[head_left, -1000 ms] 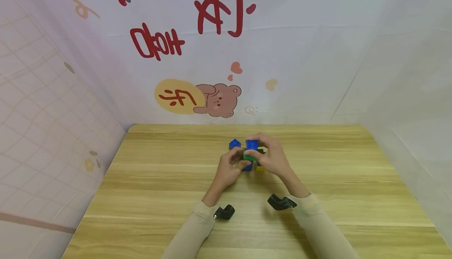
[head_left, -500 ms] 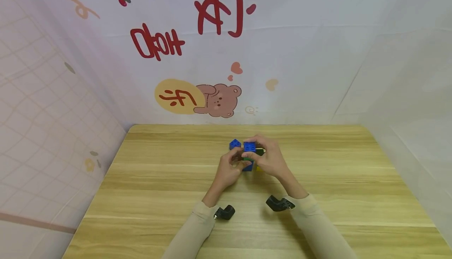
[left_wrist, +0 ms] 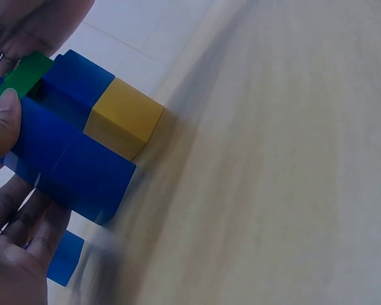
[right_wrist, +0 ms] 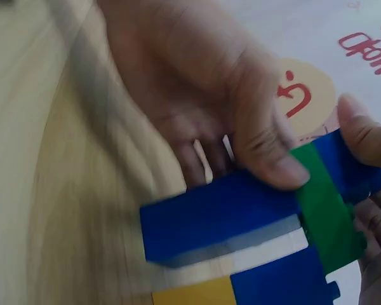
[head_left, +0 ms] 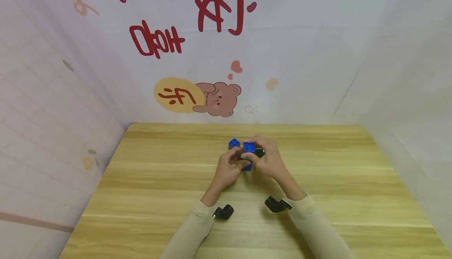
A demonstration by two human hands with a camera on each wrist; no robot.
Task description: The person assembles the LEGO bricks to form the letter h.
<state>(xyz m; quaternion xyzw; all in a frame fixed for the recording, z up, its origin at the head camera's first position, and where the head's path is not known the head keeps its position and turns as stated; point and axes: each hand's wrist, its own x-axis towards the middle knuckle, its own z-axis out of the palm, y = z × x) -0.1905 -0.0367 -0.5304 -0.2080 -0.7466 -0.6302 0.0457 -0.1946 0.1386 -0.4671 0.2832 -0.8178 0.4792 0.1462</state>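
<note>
A toy building-brick structure stands on the table, its top level with both hands. In the left wrist view it has a column of blue bricks (left_wrist: pixel 82 171) beside a blue brick over a yellow brick (left_wrist: pixel 125 117). A green brick (right_wrist: pixel 330 213) spans the two columns. My right hand (head_left: pixel 271 161) pinches a blue brick (head_left: pixel 249 147) between thumb and fingers, on top of the green one above the left column. My left hand (head_left: pixel 227 170) grips the left column from the side, thumb near the green brick. The hands hide parts of the structure.
A loose blue brick (head_left: pixel 234 143) lies on the wooden table (head_left: pixel 159 180) just behind the left hand. Black wrist-worn pieces project inward from both sleeves. A printed cloth wall (head_left: pixel 300 55) rises behind the table.
My right hand has moved slightly left with the blue brick, which sits now over the left end of the green brick. My left hand keeps its grip. The head view has shifted slightly.
</note>
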